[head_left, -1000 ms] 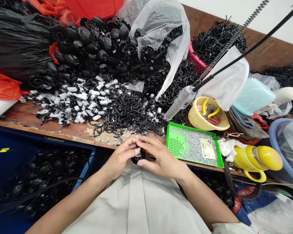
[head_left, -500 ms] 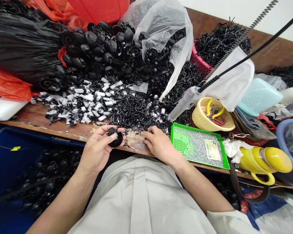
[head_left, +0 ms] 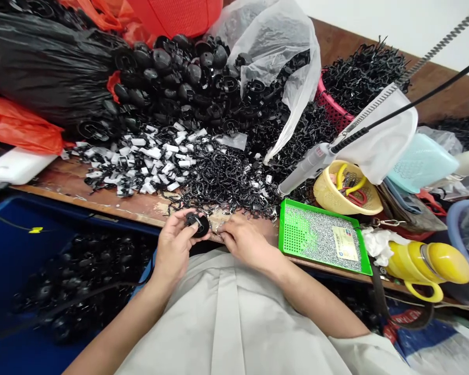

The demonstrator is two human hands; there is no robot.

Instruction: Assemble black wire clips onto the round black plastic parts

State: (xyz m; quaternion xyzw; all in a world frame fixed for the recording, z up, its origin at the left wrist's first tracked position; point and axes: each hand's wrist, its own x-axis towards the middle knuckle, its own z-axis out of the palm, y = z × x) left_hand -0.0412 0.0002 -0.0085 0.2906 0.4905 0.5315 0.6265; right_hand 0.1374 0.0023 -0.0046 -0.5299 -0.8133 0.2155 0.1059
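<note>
At the desk's [head_left: 113, 200] near edge, the left hand [head_left: 174, 249] closed its grip around a round black plastic part [head_left: 198, 225]. At its three o'clock, the right hand [head_left: 243, 240] pinched something too small to identify, near the green tray [head_left: 321, 232].

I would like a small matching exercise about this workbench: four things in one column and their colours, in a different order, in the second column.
Things:
1. tray of small screws
2. jug lying on its side
3. round part held in the left hand
4. small bowl with pliers

Colours:
A. black
B. pale yellow
C. green
D. bright yellow

Pairs: 1-C, 2-D, 3-A, 4-B
</note>
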